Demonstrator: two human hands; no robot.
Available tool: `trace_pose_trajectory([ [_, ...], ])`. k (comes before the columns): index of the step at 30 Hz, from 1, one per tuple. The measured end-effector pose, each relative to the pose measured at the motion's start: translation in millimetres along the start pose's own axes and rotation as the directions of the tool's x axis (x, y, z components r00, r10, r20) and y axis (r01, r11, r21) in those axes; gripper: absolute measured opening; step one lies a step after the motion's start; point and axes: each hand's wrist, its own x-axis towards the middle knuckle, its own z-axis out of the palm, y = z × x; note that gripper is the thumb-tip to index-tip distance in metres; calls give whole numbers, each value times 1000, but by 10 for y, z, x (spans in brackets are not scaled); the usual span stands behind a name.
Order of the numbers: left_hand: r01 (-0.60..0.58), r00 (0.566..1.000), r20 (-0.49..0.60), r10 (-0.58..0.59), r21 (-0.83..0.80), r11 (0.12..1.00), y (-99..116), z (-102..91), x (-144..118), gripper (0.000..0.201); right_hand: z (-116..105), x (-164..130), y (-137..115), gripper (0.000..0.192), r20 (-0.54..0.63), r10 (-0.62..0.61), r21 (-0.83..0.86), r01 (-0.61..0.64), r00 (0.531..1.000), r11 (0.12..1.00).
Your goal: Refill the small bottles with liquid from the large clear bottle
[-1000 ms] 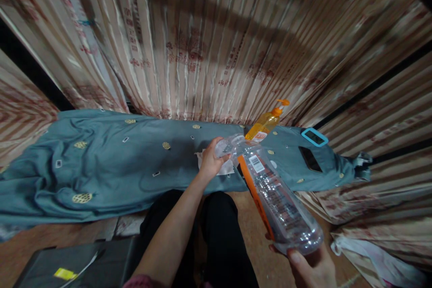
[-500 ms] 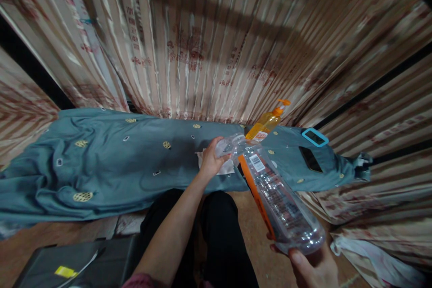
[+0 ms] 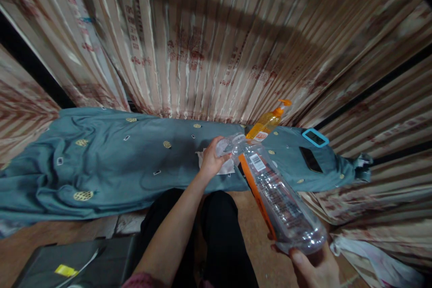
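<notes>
Seen from a head camera, looking down over dark-trousered knees toward a low tabletop draped in a teal cloth [image 3: 111, 166], striped curtains [image 3: 216, 40] hanging close behind

Large clear plastic bottle [image 3: 276, 193] with an orange label edge, held slanted, base near and right, neck far and left, tipped as if to bring the mouth within reach of the other hand. Right hand [image 3: 315, 267] cupped under the base at the lower right, gripping it, bearing the weight. Left hand [image 3: 211, 159] stretched forward, fingers closed around the bottle's neck or cap, just above a white paper or tissue [image 3: 227, 168] lying on the cloth; cap itself too blurred to make out

Farther right on the cloth: orange pump bottle [image 3: 268, 121] standing upright, dark phone [image 3: 310, 159] lying flat, small blue-framed device [image 3: 315, 137] beside it. Black case [image 3: 84, 265] with a yellow tag near left

Compared with half a second and one second earlier, almost no change: same grips, same slant, bottle base only a touch lower and further right
</notes>
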Motion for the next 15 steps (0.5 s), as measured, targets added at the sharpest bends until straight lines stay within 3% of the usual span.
trace_pose_trajectory([
  [10,-9,1000,-17,9,-14,1000,-40,15,0,55,35,-35,-51,56,-70,10,-39,-13,998,999],
  [15,-10,1000,-4,10,-17,1000,-45,12,2,55,-9,-5,-10,58,-31,1,-37,-2,1000,999],
])
